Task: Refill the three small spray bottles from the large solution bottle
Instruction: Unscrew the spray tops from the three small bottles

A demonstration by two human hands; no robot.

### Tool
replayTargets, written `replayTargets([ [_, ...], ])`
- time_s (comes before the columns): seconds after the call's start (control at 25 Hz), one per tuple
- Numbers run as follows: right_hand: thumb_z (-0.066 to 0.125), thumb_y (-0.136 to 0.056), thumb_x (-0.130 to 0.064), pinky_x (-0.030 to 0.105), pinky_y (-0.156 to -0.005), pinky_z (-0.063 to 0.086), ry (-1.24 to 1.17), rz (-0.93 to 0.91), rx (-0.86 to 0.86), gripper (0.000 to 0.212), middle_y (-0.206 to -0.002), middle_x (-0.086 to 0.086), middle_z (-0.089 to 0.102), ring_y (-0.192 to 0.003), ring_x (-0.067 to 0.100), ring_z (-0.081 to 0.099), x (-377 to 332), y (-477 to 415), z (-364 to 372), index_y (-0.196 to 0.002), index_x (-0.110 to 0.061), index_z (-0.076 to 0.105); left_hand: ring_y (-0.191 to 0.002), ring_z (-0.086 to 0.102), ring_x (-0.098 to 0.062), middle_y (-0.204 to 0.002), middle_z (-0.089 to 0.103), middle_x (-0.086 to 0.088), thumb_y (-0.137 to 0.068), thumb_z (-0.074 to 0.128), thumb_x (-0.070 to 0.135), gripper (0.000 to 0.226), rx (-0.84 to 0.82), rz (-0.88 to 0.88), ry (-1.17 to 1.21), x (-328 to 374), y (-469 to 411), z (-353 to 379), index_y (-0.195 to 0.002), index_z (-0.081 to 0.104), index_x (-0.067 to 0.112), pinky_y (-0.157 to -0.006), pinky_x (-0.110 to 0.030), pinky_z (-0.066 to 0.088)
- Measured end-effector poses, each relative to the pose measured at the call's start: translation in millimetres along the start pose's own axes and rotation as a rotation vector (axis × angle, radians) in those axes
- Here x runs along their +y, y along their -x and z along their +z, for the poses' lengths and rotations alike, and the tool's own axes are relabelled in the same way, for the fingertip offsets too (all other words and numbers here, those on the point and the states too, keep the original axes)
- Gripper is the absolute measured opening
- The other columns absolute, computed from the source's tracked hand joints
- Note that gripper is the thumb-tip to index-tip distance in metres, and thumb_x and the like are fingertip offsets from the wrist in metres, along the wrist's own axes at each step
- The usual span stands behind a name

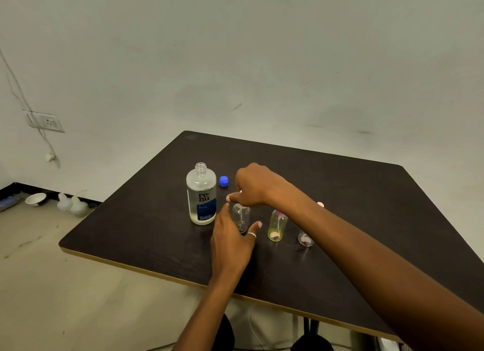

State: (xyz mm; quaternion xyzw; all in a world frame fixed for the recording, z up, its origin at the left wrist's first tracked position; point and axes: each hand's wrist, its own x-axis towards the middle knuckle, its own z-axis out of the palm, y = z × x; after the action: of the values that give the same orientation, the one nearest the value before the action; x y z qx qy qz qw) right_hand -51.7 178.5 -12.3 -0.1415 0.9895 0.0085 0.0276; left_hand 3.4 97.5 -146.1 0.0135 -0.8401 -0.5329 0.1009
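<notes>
The large solution bottle [201, 193] stands uncapped on the dark table [340, 183], with its blue cap [223, 181] just to its right. Three small spray bottles stand in a row: a clear one [241, 218], a yellow-green one [277, 225] with a pink top, and a small clear one [305, 239] partly hidden by my right forearm. My left hand [230, 235] is around the first clear bottle's body. My right hand [252, 185] is closed on that bottle's white spray top. A pink cap [320, 204] peeks out behind my right arm.
The table's front edge [157, 272] runs close below my left wrist. A wall socket [47, 121] with a cord is on the left wall. White jugs [72, 205] and a bowl [36, 199] sit on the floor at the left.
</notes>
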Motion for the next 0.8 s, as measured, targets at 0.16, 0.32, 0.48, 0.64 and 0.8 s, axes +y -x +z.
replayTargets([
  [0.16, 0.064, -0.09, -0.038, 0.025, -0.051, 0.037, 0.041, 0.016, 0.029, 0.046, -0.065, 0.001, 0.046, -0.058, 0.013, 0.048, -5, 0, 6, -0.062, -0.021, 0.032, -0.109, 0.063, -0.016, -0.118, 0.066, 0.005, -0.083, 0.077, 0.04, 0.054, 0.037, 0.017, 0.01, -4, -10, 1, -0.128, 0.053, 0.024, -0.089, -0.032, 0.053],
  [0.32, 0.065, -0.091, -0.031, 0.027, -0.058, 0.041, 0.051, -0.053, 0.051, 0.039, -0.067, 0.0, 0.044, -0.062, 0.014, 0.05, -7, 2, 8, -0.067, -0.017, 0.037, -0.096, 0.064, -0.013, -0.103, 0.067, 0.006, -0.084, 0.077, 0.037, 0.041, 0.037, 0.052, 0.015, -5, -10, -2, -0.118, 0.059, 0.022, -0.084, -0.034, 0.055],
  [0.48, 0.067, -0.088, -0.02, 0.032, -0.069, 0.055, 0.084, -0.14, 0.023, 0.022, -0.076, 0.003, 0.05, -0.072, 0.018, 0.058, -8, 4, 9, -0.08, -0.014, 0.047, -0.099, 0.062, -0.01, -0.107, 0.067, 0.008, -0.083, 0.078, 0.035, 0.048, 0.032, 0.062, 0.044, -6, -10, -3, -0.125, 0.059, 0.023, -0.088, -0.033, 0.054],
  [0.64, 0.064, -0.086, -0.011, 0.034, -0.078, 0.056, 0.052, -0.203, -0.046, 0.013, -0.094, 0.005, 0.067, -0.086, 0.021, 0.063, -7, 8, 1, -0.098, -0.009, 0.07, -0.083, 0.062, -0.006, -0.089, 0.064, 0.012, -0.083, 0.079, 0.036, 0.033, 0.044, 0.09, 0.032, -7, -10, -2, -0.107, 0.058, 0.026, -0.075, -0.031, 0.055],
  [0.8, 0.065, -0.087, -0.018, 0.032, -0.075, 0.055, 0.071, -0.208, -0.073, 0.013, -0.094, 0.004, 0.067, -0.085, 0.019, 0.063, -9, 10, -1, -0.098, -0.012, 0.07, -0.085, 0.062, -0.006, -0.09, 0.063, 0.013, -0.083, 0.079, 0.035, 0.032, 0.044, 0.085, 0.033, -6, -10, -3, -0.105, 0.056, 0.029, -0.073, -0.026, 0.051],
])
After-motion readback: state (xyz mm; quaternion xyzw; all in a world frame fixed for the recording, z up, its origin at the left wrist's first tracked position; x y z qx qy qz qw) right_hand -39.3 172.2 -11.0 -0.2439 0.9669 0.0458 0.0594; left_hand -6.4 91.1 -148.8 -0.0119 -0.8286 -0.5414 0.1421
